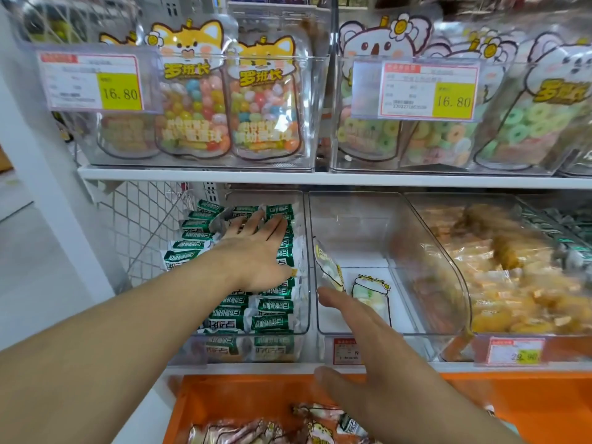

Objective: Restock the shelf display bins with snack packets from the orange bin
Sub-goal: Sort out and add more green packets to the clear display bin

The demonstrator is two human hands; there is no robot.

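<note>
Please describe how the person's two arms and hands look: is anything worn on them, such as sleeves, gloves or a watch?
Both forearms are bare, with no sleeves in view. The left hand and the right hand wear no gloves, and no rings show on the visible fingers. No watch or band is clearly seen on either wrist; the right wrist area near the frame edge is too blurred to tell.

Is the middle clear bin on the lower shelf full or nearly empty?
Nearly empty. The middle clear bin shows mostly bare floor, with only two pouches near its front, just beyond the right hand.
</note>
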